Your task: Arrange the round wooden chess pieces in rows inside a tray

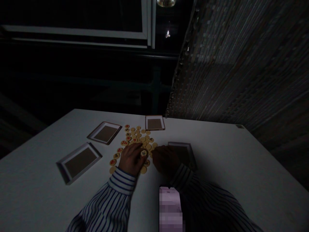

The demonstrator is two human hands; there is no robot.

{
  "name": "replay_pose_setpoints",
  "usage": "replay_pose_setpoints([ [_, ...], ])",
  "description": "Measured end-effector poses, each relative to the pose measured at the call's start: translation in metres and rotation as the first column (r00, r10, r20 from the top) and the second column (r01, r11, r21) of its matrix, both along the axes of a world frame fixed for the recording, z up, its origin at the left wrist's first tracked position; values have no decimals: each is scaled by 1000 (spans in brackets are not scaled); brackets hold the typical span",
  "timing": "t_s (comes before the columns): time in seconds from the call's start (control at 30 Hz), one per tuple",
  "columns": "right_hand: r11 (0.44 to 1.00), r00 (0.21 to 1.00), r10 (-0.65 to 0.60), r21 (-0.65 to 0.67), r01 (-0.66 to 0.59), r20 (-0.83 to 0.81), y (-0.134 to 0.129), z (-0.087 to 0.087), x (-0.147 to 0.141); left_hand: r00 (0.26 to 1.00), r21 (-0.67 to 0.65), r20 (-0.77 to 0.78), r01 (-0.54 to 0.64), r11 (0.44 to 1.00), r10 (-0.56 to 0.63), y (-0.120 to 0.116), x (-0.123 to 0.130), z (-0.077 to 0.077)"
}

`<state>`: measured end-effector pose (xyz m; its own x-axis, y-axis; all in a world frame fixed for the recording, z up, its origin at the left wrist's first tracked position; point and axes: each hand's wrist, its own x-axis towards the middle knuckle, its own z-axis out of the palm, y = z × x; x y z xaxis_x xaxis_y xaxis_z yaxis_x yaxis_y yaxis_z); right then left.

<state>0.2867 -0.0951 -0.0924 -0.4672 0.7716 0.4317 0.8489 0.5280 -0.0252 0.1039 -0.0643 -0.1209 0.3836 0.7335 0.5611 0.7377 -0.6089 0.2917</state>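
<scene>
Many round wooden Chinese chess pieces [138,135] lie in a loose heap on a white table, some showing red or black characters, others blank side up. My left hand [130,158] is over the near side of the heap, its thumb and fingers closed on one Chinese chess piece [144,153] with a black character facing up. Close by on the right, my right hand [165,159] is curled at the heap's edge, in deep shadow. What its fingertips hold, if anything, is hidden. Beside and partly behind it sits a shallow box part [193,158].
Around the heap on the table [229,167] are more shallow trays or lids: one at near left [95,149], one at far left [90,138], one at the back [154,130]. A lit phone [170,206] lies at the front. A string curtain [231,71] hangs behind at right.
</scene>
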Motion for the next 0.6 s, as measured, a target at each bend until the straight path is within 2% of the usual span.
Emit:
replay_pose_setpoints([
  [0.1,1000,1000,-14,-8,14,-10,-1,2,-1,998,10,61,7,1000,-7,-2,2,6],
  [0.37,999,999,-52,-8,52,-7,-2,15,2,978,59,201,-63,996,50,-8,6,21],
  [0.6,997,997,-81,-11,81,-3,-4,31,7,927,-92,353,-103,990,129,-14,14,21],
])
